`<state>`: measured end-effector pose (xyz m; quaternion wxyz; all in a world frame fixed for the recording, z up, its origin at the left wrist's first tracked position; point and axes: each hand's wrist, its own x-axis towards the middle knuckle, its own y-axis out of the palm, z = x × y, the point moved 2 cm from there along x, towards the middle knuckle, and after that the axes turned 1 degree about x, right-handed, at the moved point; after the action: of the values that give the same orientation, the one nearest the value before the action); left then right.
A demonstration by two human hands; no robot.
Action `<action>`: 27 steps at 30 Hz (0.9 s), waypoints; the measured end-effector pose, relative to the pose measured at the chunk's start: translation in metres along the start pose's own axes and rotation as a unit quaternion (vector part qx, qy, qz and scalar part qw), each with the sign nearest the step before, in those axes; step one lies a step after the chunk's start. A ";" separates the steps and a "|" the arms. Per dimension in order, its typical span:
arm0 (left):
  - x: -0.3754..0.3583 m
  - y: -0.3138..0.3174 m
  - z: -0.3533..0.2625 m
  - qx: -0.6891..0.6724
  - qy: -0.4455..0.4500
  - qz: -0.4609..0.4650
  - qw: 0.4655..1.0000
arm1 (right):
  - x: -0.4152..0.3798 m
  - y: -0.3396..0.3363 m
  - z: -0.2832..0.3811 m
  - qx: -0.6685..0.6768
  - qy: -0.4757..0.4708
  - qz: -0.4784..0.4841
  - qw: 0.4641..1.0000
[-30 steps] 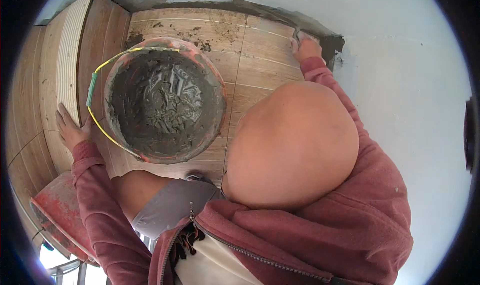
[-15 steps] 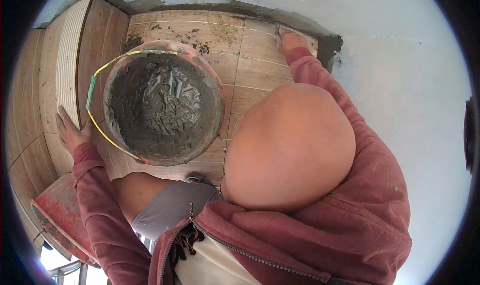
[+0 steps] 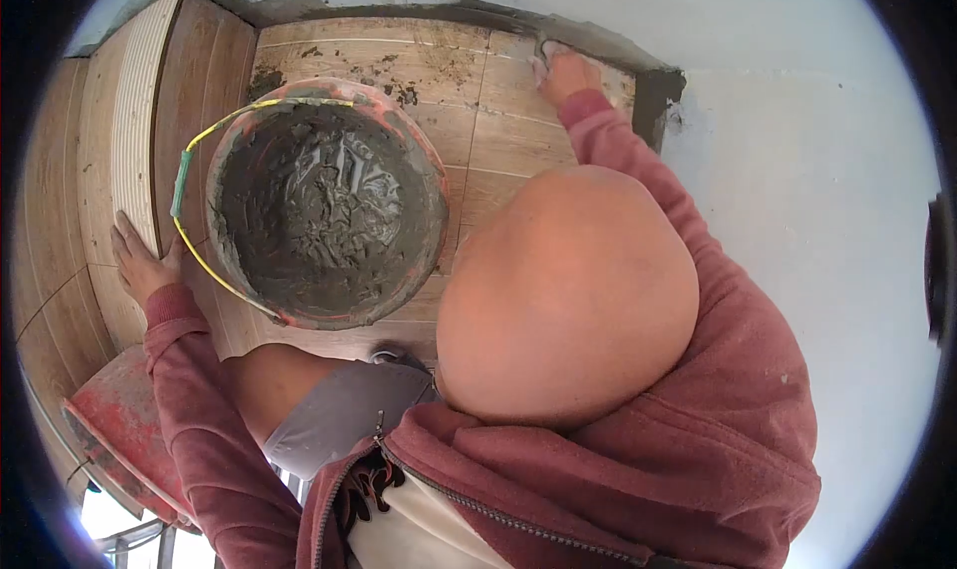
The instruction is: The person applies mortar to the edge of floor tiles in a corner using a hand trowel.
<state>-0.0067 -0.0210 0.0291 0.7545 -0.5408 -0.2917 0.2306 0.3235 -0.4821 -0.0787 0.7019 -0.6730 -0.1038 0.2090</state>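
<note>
My left hand [image 3: 143, 260] lies flat with its fingers stretched over the ridged edge strip [image 3: 143, 100] of a wood-look tiled step. In the far corner, my right hand [image 3: 568, 72] is down on the wood-look floor tiles [image 3: 518, 145], close to the mortar-smeared foot of the wall. Its fingers are curled, and a small pale greyish thing shows at them, too small to name. Between my arms stands a bucket [image 3: 431, 150] holding wet grey mortar [image 3: 329, 205]. The bucket's yellow wire handle [image 3: 204, 265], with a green grip, hangs to the left.
A red, mortar-stained container [image 3: 125, 409] sits at the lower left by my sleeve. The pale wall [image 3: 797, 190] rises on the right and along the back, with a grey mortar band [image 3: 653, 105] at the corner. Dark crumbs [image 3: 404, 90] dot the floor behind the bucket.
My right hand has slid slightly to the left along the floor by the wall, and my knee has shifted a little left. The left hand and the bucket stay put.
</note>
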 end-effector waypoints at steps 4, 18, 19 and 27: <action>-0.002 0.000 0.001 -0.002 0.007 -0.004 1.000 | 0.007 0.010 0.009 0.007 -0.017 0.050 0.999; -0.002 0.002 0.003 0.019 -0.011 0.019 1.000 | 0.029 0.019 0.040 -0.019 -0.013 0.083 0.996; -0.002 0.001 0.002 0.012 -0.007 0.012 1.000 | 0.027 0.019 0.040 -0.019 -0.018 0.085 0.996; 0.001 0.012 0.009 -0.043 0.014 -0.027 0.999 | -0.017 -0.095 0.083 0.147 -0.274 -0.167 0.936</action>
<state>-0.0126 -0.0105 0.0198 0.7402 -0.5682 -0.3053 0.1897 0.2872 -0.4155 0.0231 0.7624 -0.4518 -0.3704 0.2781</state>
